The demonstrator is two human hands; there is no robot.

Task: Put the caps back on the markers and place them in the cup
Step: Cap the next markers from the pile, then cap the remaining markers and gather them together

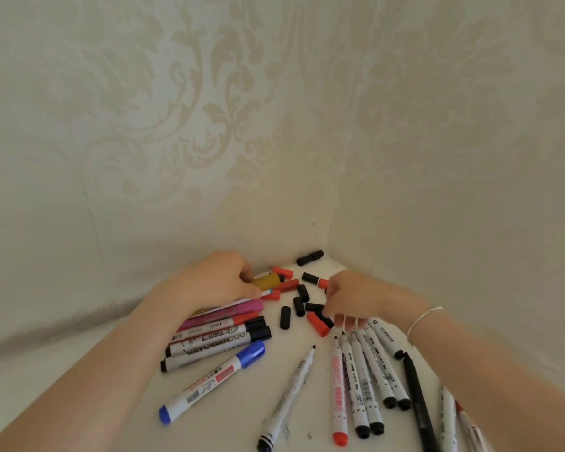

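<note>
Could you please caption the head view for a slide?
Left hand grips a gold marker while right hand reaches among loose caps.

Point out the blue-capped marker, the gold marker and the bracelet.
blue-capped marker (209,384): head view, middle of its white barrel.
gold marker (267,280): head view, its gold body beside the left hand's fingers.
bracelet (421,319): head view, the band on the right wrist.

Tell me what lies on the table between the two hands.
In the head view, loose caps lie between the left hand and right hand: black caps and red caps, plus a gold marker that the left hand touches.
</note>
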